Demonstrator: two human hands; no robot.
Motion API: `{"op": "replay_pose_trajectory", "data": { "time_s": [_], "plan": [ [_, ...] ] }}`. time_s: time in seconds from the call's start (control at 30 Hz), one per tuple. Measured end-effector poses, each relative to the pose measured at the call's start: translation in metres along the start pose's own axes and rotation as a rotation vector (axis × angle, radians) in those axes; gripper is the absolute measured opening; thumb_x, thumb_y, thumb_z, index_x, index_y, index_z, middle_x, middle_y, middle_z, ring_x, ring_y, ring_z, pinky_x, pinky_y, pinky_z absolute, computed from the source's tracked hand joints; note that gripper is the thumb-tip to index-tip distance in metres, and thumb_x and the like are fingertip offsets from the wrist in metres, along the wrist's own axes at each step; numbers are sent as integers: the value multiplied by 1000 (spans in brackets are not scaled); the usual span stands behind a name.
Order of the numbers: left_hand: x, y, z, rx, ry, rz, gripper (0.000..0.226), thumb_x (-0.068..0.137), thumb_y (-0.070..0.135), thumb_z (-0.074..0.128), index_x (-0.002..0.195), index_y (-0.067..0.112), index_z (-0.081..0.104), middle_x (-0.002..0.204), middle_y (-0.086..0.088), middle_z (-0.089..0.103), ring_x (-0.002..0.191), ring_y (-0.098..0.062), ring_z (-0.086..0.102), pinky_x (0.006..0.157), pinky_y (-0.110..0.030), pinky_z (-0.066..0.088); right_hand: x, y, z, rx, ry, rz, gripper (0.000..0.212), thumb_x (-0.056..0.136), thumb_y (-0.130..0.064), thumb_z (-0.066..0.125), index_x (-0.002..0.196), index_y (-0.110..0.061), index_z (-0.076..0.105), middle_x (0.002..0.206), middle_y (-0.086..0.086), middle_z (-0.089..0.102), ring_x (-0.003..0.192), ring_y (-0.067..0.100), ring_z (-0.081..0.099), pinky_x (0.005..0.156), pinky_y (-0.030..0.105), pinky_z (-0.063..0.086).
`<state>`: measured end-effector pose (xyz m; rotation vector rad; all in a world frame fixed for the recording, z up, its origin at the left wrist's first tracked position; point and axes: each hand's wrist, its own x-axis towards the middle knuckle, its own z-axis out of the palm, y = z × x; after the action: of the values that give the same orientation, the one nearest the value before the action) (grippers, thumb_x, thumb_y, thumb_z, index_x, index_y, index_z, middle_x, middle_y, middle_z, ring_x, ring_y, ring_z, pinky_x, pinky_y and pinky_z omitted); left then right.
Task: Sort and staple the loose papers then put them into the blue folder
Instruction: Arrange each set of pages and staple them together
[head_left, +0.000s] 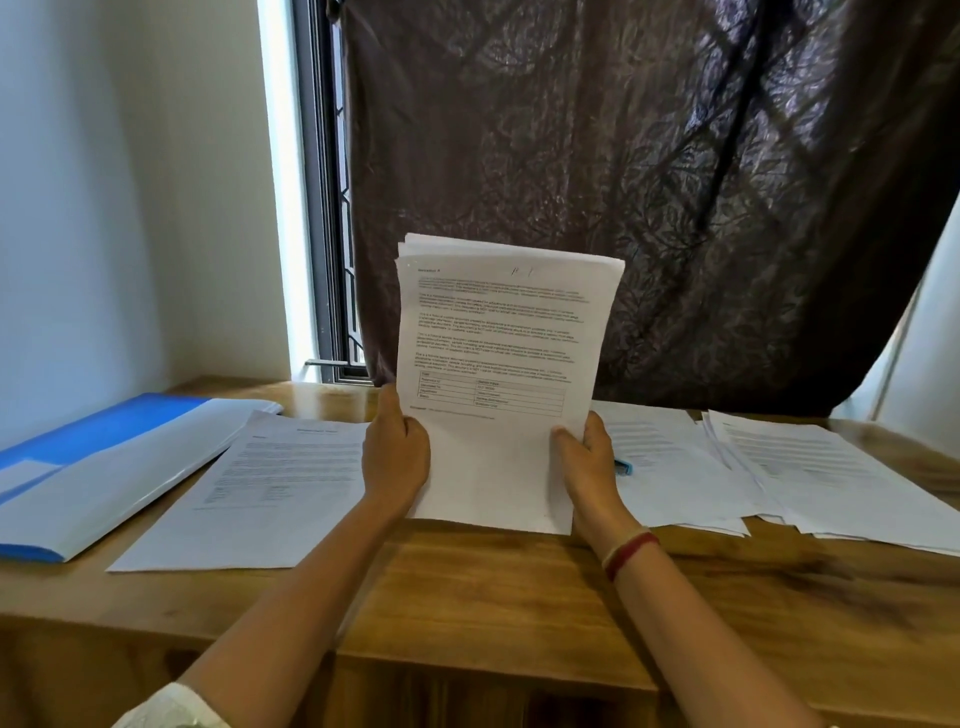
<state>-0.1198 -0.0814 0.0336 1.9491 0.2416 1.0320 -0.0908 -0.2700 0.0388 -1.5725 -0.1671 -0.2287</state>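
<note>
- Dark brown crinkled curtain (649, 182), hung across the back above the far edge of the table, covering most of the window.
- Wooden table (493, 597), grain running side to side, bearing everything below.
- White wall (130, 182) on the left, with a dark window frame (324, 208) and a bright strip of daylight between wall and curtain.
- Loose papers (805, 467) fanned and overlapping on the right side of the table, printed side up, edges uneven.
- Blue folder (104, 426) at the far left of the table, lying open and flat, pale inner leaves showing on top, well apart from the held papers.
- Single printed sheet (249, 493) flat on the table just beside the folder, its upper left corner overlapping the folder's edge.
- Stack of papers (498, 364) held upright in the middle, printed page with a small table facing the camera, top edges slightly stepped, lower edge down at the tabletop; contact there not clear.
- Left hand (395, 452) clasped on the stack's lower left edge, thumb in front, fingers behind.
- Right hand (587, 457) clasped likewise on the lower right edge, thumb on the front page.
- White sleeve (171, 706) on the left arm at the bottom edge.
- Red and white bangles (628, 553) on the right wrist.
- Small blue object (623, 466) peeking out behind the right hand, on the papers; too hidden to name.
</note>
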Motion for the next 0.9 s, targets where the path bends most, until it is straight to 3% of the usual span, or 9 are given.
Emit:
{"op": "replay_pose_trajectory", "data": {
  "time_s": [0.1,0.27,0.4,0.5,0.6,0.7,0.73,0.8,0.9],
  "plan": [
    [-2,-8,-1,19,-35,-70,20,102,10,36,121,11,44,115,-9,62,97,-25,61,77,-33,53,6,3,3,51,-98,135,27,99,-21,48,126,-24,45,123,3,59,111,22,57,98,40,49],
    [-10,-23,2,-6,-139,-149,26,99,6,33,122,15,44,118,-6,60,98,-19,57,69,-20,45,35,-10,5,-36,-152,332,18,96,-25,54,108,-14,61,104,8,69,89,24,66,68,29,55],
    [-14,-24,3,14,-206,-191,27,100,9,34,125,16,44,121,-5,59,101,-17,54,78,-26,46,55,-7,3,-65,-142,396,23,95,-16,53,114,-6,61,116,16,66,104,31,63,94,43,52],
    [-17,-25,2,65,-283,-233,28,100,9,34,126,15,44,122,-4,57,101,-15,52,77,-26,45,54,-7,0,-8,-107,358,14,98,-11,47,106,-9,59,107,14,66,92,28,62,82,39,55],
    [-24,-30,3,120,-383,-284,36,100,10,36,135,17,41,129,-2,55,104,-14,50,83,-28,46,54,7,2,1,-91,313,22,94,-17,50,112,-9,61,108,13,67,98,32,63,87,46,56],
    [-24,-26,2,175,-439,-378,36,100,10,39,135,13,43,126,-2,55,104,-17,54,80,-25,46,48,19,5,8,-83,287,16,88,-28,52,101,-23,60,105,8,66,98,27,64,86,45,57],
    [-19,-26,2,196,-482,-385,31,100,11,39,130,13,48,121,-2,57,97,-15,57,74,-22,47,45,19,6,29,-74,281,7,91,-26,51,94,-25,58,104,6,65,98,25,63,88,44,56],
    [-4,-31,0,199,-558,-411,18,101,12,40,114,14,54,111,-1,59,84,-11,56,64,-18,46,40,16,6,63,-62,280,11,97,-20,48,89,-25,54,104,7,64,97,23,62,89,41,55],
    [20,-31,3,9,-567,-603,13,98,12,46,101,7,57,104,-6,62,89,-18,59,81,-29,49,41,17,9,-5,-61,277,10,99,-16,47,97,-22,54,106,10,63,94,23,62,88,40,56]
  ]
}}
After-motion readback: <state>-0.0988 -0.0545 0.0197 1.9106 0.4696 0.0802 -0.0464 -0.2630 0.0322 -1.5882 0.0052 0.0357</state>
